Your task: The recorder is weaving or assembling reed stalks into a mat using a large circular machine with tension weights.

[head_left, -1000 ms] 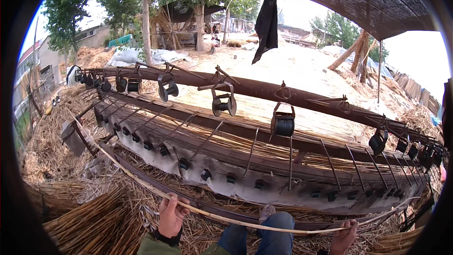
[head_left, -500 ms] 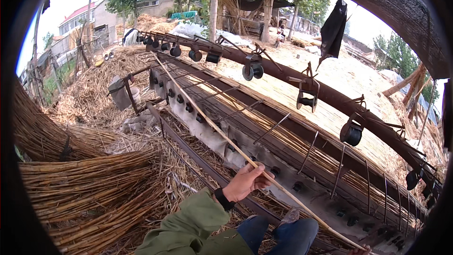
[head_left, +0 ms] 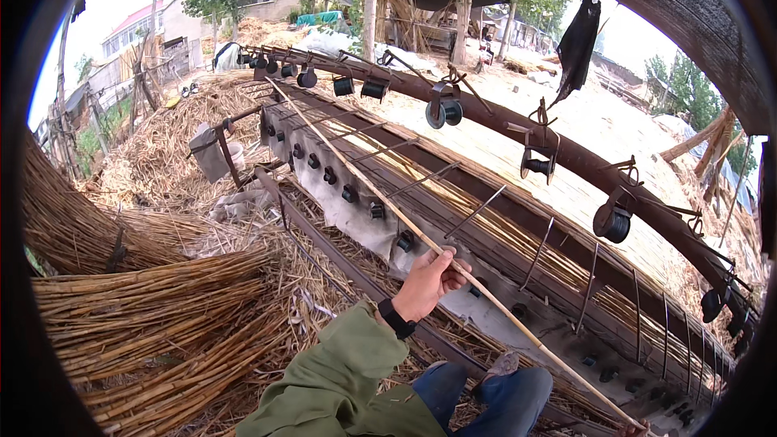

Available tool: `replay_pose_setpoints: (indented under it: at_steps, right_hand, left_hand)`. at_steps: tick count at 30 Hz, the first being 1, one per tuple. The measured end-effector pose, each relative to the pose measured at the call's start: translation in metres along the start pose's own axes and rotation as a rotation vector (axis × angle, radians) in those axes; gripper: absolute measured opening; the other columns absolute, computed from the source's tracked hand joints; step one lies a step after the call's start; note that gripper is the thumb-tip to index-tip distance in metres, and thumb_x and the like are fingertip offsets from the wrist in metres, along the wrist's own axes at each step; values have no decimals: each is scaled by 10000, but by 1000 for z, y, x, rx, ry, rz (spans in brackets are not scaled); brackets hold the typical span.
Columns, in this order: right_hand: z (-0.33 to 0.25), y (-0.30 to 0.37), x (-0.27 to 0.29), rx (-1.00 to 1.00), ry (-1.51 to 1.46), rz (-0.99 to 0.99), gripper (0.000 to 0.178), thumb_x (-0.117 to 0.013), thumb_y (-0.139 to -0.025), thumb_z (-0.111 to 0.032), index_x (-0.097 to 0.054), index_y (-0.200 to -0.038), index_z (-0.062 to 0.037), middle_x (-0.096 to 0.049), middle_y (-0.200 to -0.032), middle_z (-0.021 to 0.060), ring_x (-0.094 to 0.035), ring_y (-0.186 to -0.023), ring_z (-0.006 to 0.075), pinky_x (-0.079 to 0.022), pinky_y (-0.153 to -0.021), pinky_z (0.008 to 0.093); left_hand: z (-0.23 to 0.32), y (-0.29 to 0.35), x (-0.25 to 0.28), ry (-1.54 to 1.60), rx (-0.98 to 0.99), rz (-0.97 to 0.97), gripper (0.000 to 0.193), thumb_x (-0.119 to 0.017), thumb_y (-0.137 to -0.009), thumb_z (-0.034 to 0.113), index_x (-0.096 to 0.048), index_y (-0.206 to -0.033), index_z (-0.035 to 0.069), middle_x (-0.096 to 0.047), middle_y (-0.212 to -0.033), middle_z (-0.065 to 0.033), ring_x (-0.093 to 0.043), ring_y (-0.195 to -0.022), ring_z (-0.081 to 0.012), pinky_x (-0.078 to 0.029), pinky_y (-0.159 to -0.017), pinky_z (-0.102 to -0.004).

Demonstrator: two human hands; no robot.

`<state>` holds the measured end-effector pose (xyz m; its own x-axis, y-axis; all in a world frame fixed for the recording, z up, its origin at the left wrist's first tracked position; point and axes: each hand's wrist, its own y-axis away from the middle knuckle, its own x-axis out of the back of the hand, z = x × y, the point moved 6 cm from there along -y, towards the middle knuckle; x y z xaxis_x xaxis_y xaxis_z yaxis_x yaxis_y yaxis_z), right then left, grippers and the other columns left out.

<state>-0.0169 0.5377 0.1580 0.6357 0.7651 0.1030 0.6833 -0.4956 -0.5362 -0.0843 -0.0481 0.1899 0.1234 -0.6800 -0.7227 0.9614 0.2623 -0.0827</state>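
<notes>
A long, thin reed stalk stretches diagonally from the far end of the rusty metal frame down to the lower right. My left hand, under a green sleeve and a black wristband, pinches it between thumb and fingers near its middle. Only a sliver of my right hand shows at the bottom edge, its fingers around the near end of the stalk. Beneath the stalk runs a pale cloth-covered side of the frame with a row of black spools. Upright metal rods stand along the frame just beyond.
Overhead, a rusty beam carries hanging spools of dark wire. Bundled reeds lie at the left, and loose straw covers the ground. A long reed mat lies in the frame. A lower metal rail passes beside my knees.
My left hand has moved slightly up and toward the frame with the stalk. My right hand has shifted a little to the right. The whole view has shifted slightly.
</notes>
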Motion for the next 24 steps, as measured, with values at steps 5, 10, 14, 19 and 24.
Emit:
replay_pose_setpoints:
  at_steps: [5, 10, 14, 19, 24]
  right_hand:
    - [-6, -1, 0, -327, -1045, -69, 257, -464, -921, -227, -558, -983, 3, -599, -915, 128, -549, -759, 192, -444, -671, 330]
    - [-21, -9, 32, -229, -1007, 142, 282, -436, -934, -243, -595, -957, -11, -625, -898, 127, -567, -766, 206, -450, -763, 377]
    - [-10, 7, 30, -308, -1355, -18, 297, -424, -936, -255, -613, -985, -31, -632, -914, 134, -576, -772, 226, -425, -863, 436]
    - [14, 11, 41, -287, -1255, -185, 302, -433, -932, -270, -608, -1009, -35, -632, -914, 129, -579, -787, 230, -426, -873, 432]
    - [9, 14, 8, -342, -1251, -129, 248, -489, -912, -210, -580, -1029, -10, -606, -949, 131, -566, -823, 233, -461, -796, 377]
  left_hand:
    - [-3, 4, 10, 48, 65, -6, 152, -440, -934, 212, -494, -1003, 88, -606, -933, -132, -586, -736, -165, -504, -646, -283]
    - [-14, 20, -12, 130, 176, -180, 150, -428, -938, 192, -500, -1003, 77, -604, -955, -136, -588, -757, -171, -501, -676, -283]
    - [-21, 18, -7, 121, 192, -161, 126, -417, -940, 184, -489, -994, 95, -613, -961, -133, -576, -728, -159, -488, -665, -272]
    - [-18, 18, -22, 98, 117, -165, 106, -442, -932, 187, -496, -959, 99, -617, -927, -135, -579, -720, -146, -490, -647, -260]
    - [-19, 3, -4, 17, 93, -63, 121, -466, -925, 217, -493, -942, 100, -611, -895, -109, -574, -707, -123, -494, -636, -249]
